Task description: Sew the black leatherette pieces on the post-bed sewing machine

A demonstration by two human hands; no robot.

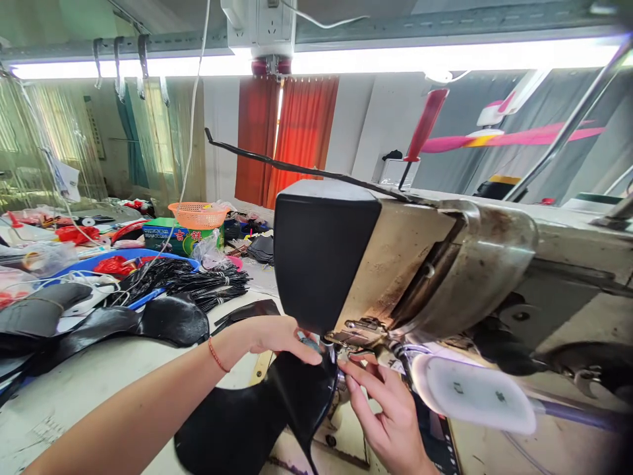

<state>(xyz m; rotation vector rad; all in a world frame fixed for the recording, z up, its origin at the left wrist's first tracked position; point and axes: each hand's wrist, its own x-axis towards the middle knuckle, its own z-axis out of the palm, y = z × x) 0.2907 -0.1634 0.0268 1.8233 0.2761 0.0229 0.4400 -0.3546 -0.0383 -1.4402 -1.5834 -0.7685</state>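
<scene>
A curved black piece that looks like leather (pixel 237 422) hangs and folds over the sewing machine (pixel 410 264) bed, its narrow edge under the machine head. My left hand (pixel 279 336) is closed on its upper part, thumb on top, just left of the presser area. From the right, my right hand (pixel 386 406) has its thumb and bent index finger at the piece's edge, close beside the needle area. The needle itself is hidden behind the machine head and fingers.
An oval lamp (pixel 477 392) glows right of my right hand. Black cut pieces (pixel 173 318) lie at the left, before a bundle of black strips (pixel 208 284) and a blue basin (pixel 89 266). Behind stands an orange basket (pixel 200 216). A red-handled screwdriver (pixel 428 125) stands on the machine.
</scene>
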